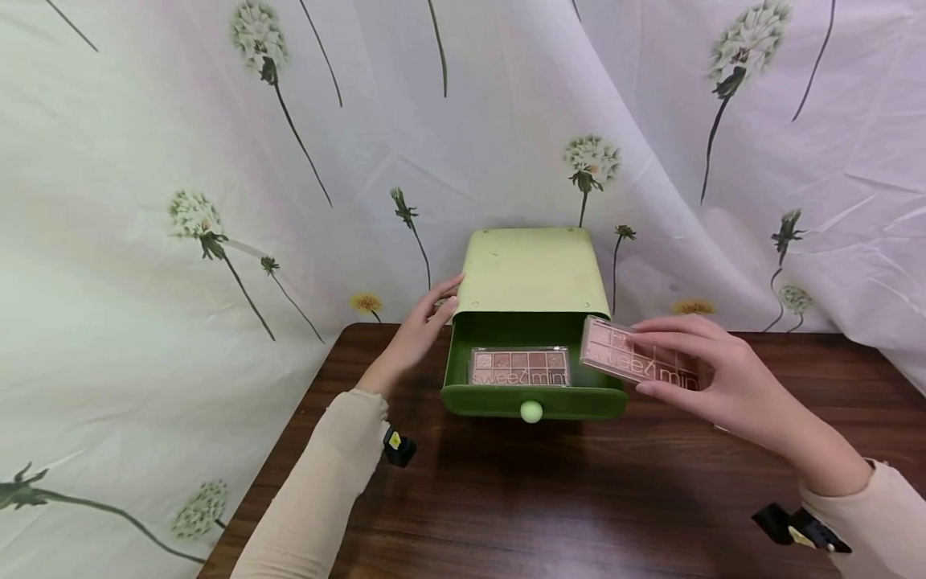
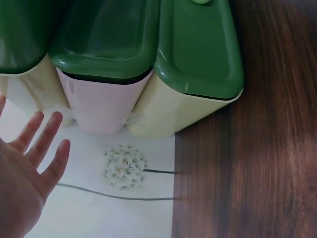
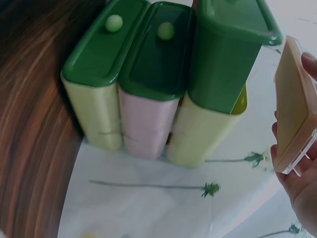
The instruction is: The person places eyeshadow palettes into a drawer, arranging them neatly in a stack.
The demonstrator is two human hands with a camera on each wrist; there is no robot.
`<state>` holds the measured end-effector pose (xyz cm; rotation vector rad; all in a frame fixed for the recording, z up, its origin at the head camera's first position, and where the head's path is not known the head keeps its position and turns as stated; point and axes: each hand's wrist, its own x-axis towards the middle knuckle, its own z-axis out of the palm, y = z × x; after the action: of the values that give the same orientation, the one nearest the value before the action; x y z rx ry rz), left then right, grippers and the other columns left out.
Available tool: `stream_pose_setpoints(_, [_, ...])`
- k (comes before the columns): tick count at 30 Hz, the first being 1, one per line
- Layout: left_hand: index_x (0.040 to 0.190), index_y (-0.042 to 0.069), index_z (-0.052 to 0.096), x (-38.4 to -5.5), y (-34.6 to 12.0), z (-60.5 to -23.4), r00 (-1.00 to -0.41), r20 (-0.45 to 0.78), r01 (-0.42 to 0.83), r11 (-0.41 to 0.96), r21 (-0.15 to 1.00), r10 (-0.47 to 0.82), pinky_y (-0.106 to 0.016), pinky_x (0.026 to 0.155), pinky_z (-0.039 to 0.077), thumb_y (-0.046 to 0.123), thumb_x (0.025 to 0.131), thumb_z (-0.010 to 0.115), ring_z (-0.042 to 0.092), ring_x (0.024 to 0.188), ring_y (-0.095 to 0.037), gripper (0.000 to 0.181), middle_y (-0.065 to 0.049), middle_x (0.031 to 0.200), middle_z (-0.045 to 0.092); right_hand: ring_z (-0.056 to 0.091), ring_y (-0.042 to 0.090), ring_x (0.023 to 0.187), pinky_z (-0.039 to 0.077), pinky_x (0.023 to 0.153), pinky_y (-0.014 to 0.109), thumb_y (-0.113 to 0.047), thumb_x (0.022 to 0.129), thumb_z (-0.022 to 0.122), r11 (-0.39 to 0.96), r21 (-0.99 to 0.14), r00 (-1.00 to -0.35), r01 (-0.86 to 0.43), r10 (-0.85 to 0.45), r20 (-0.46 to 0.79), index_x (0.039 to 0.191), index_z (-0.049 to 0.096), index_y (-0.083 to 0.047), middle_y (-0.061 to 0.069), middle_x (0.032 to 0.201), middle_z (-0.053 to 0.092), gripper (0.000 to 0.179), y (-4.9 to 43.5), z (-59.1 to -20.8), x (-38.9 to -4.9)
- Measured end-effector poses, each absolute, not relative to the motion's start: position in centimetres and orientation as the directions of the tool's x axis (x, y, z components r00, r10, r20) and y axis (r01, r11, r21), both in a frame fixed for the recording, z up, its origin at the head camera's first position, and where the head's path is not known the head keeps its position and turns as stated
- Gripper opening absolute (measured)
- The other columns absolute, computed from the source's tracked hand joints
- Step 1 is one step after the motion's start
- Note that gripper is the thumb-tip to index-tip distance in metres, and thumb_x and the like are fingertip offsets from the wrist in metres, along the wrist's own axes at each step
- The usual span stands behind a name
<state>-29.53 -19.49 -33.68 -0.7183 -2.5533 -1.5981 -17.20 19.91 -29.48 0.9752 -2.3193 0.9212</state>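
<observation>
My right hand [image 1: 731, 378] pinches a clear-lidded eyeshadow palette [image 1: 615, 351] lettered "sweet mint", with the thumb below and fingers above. The palette is tilted and overlaps the right side of the pulled-out green drawer [image 1: 463, 400] in the head view. In the right wrist view its plain pinkish back [image 3: 290, 104] shows beside the drawers. A similar eyeshadow palette [image 1: 521, 367] leans upright inside the drawer, behind its front. My left hand [image 1: 415, 334] is at the left side of the pale yellow-green cabinet [image 1: 535, 269], its fingertips right at the wall. Its fingers look spread in the left wrist view.
Below the open drawer are a pink drawer unit [image 3: 148, 124] and another pale one [image 3: 96, 109], both with green fronts and round knobs. The stack stands on a dark wood table [image 1: 477, 498]. Behind hangs a white dandelion-print cloth [image 1: 506, 121].
</observation>
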Motion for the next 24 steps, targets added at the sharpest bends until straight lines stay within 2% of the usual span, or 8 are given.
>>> stream_pose_setpoints(6, [0.154,0.032,0.037,-29.4,-19.5,-33.2,-0.894,0.258,0.396,0.378,0.837,0.366,-0.051,0.093,0.042,0.04,0.107,0.043,0.049,0.12,-0.027,0.048,-0.006,0.145,0.043,0.053,0.007,0.108,0.039,0.081,0.017,-0.008,0.072,0.089,0.497,-0.387,-0.616,-0.777,-0.468,0.634,0.125,0.07,-0.02,-0.006,0.126,0.062,0.058,18.1,-29.1,-17.8])
stream_pose_setpoints(10, [0.154,0.033,0.037,-29.4,-19.8,-32.8,-0.892,0.237,0.388,0.383,0.839,0.384,-0.05,0.095,0.042,0.038,0.107,0.043,0.049,0.119,-0.028,0.047,-0.005,0.144,0.043,0.053,0.007,0.108,0.039,0.081,0.019,-0.01,0.075,0.087,0.485,-0.402,-0.621,-0.777,-0.484,0.616,0.126,0.07,-0.02,-0.008,0.126,0.062,0.054,17.0,-29.0,-18.3])
stream_pose_setpoints(18, [0.155,0.03,0.035,-29.1,-20.1,-32.1,-0.891,0.19,0.349,0.357,0.866,0.412,-0.056,0.105,0.036,0.035,0.107,0.043,0.044,0.13,-0.03,0.049,-0.007,0.149,0.04,0.052,0.008,0.105,0.042,0.08,0.023,-0.023,0.081,0.084,0.479,-0.479,-0.678,-0.735,-0.502,0.537,0.126,0.069,-0.022,-0.009,0.127,0.059,0.047,14.7,-28.9,-18.9])
stream_pose_setpoints(24, [0.154,0.027,0.039,-28.8,-19.6,-32.4,-0.897,0.233,0.363,0.325,0.873,0.374,-0.052,0.108,0.034,0.035,0.107,0.046,0.038,0.138,-0.025,0.048,-0.005,0.15,0.042,0.052,0.008,0.095,0.043,0.075,0.026,-0.024,0.083,0.083,0.451,-0.494,-0.668,-0.743,-0.536,0.516,0.125,0.07,-0.02,-0.008,0.125,0.062,0.044,13.3,-28.5,-19.6])
